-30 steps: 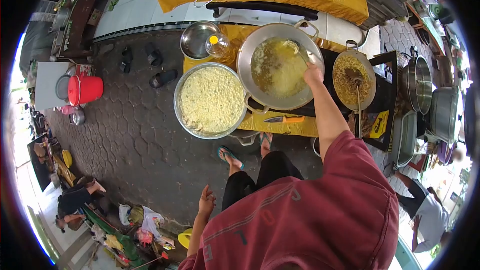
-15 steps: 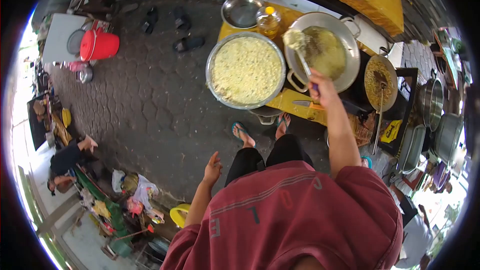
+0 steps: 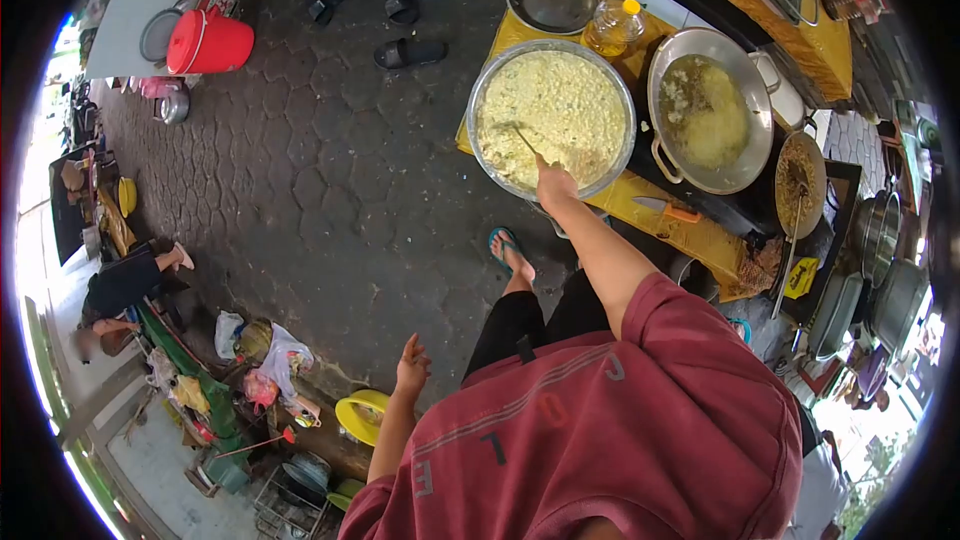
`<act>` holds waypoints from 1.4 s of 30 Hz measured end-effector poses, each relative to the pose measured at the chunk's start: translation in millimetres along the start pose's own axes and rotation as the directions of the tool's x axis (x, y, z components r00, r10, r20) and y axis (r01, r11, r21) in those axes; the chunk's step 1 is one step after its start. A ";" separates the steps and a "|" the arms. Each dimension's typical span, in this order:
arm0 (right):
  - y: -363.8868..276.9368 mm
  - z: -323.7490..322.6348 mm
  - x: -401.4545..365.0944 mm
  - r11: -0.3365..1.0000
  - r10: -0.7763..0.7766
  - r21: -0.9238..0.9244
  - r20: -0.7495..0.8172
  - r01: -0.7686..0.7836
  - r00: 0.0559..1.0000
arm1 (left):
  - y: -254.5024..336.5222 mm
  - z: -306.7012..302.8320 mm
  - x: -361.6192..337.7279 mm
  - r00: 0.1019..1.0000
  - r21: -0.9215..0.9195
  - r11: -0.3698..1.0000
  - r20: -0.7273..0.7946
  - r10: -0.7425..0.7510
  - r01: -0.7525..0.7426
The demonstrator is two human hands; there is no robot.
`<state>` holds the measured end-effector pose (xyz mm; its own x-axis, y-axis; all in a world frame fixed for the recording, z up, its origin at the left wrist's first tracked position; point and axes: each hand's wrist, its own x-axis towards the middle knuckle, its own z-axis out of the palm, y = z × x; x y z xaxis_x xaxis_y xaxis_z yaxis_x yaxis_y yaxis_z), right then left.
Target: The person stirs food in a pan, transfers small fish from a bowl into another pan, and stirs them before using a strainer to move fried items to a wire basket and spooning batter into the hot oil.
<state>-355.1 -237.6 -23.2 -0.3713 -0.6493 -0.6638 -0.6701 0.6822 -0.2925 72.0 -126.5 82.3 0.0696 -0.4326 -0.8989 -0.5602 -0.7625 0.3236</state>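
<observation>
My right hand (image 3: 555,183) is closed round the handle of a serving spoon (image 3: 524,140). The spoon's head rests in pale yellow, lumpy batter (image 3: 560,90) that fills a large metal basin (image 3: 477,155). Right of the basin, a two-handled wok (image 3: 762,140) holds bubbling oil with a pale yellow mass of batter (image 3: 718,125) frying in it. My left hand (image 3: 413,368) hangs at my side above the floor, fingers apart, with nothing in it.
An orange-handled knife (image 3: 683,212) lies on the yellow-covered bench near the wok. Behind stand an oil bottle (image 3: 613,28) and a metal bowl (image 3: 552,25). A smaller pan (image 3: 800,165) with a long-handled utensil is at right. A red bucket (image 3: 212,42) stands far left.
My right hand has moved left with the spoon, from over the wok down into the basin. The batter lump on the spoon is gone. My left hand still hangs free.
</observation>
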 end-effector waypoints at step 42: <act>213.4 -169.0 -103.8 0.058 -0.253 0.945 0.325 -0.321 0.911 | 62.4 91.3 4.6 0.983 0.179 0.973 0.136 0.124 -0.147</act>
<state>-568.3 -81.5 99.6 0.0403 -0.6551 -0.7545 0.6876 0.5660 -0.4547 -38.1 -132.1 71.3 -0.1130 -0.4543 -0.8836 -0.7028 -0.5921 0.3943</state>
